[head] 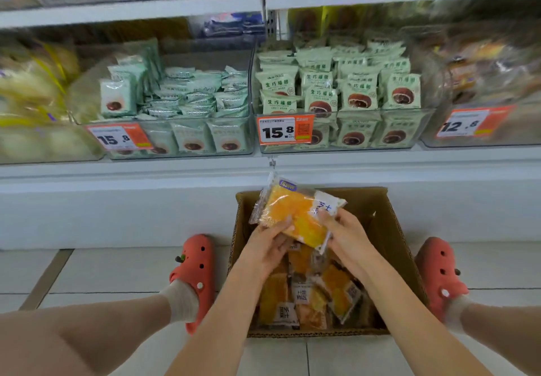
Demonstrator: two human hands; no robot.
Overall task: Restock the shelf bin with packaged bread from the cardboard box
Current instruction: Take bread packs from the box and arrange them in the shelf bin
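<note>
An open cardboard box (389, 229) stands on the floor between my feet, below the shelf. Several clear packs of yellow bread (310, 299) lie in it. Above the box I hold a small stack of bread packs (295, 208), tilted, its top end toward the shelf. My left hand (266, 246) grips the stack's lower left side with the thumb on top. My right hand (348, 235) holds its lower right edge. At the far left of the shelf a clear bin (58, 156) holds yellow bread packs, blurred.
Two clear bins (251, 132) of green packs fill the shelf's middle, with orange price tags (285, 129) reading 15.8. A bin with darker packs (480, 88) sits at right, tagged 12.8. More shelves rise above. My red clogs (194, 270) flank the box on the tiled floor.
</note>
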